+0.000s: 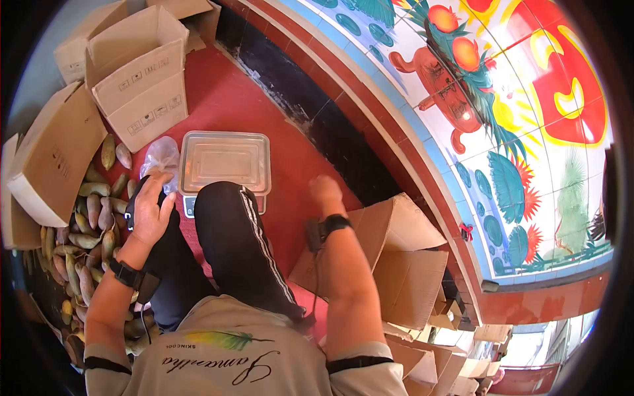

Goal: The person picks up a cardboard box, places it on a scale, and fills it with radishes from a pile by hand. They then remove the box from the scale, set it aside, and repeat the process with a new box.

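My left hand point(154, 214) is open, its fingers spread beside my left knee. Just beyond its fingertips lies a crumpled clear plastic bag point(162, 155). A pile of brown and purplish sweet potatoes point(86, 241) lies to the left of this hand. On the red floor in front of my knees stands a scale point(189, 206) with a clear plastic tub point(226, 158) on top; my right knee hides part of both. Slightly blurred, my right hand point(325, 195) is held over the floor to the right of the tub, fingers curled in. Anything inside it is hidden.
Open cardboard boxes point(142, 99) stand at the far left, and another box point(56, 155) leans over the pile. More open cartons point(409, 277) are close by my right forearm. A low dark-tiled ledge and a painted tile wall point(522, 125) run along the right.
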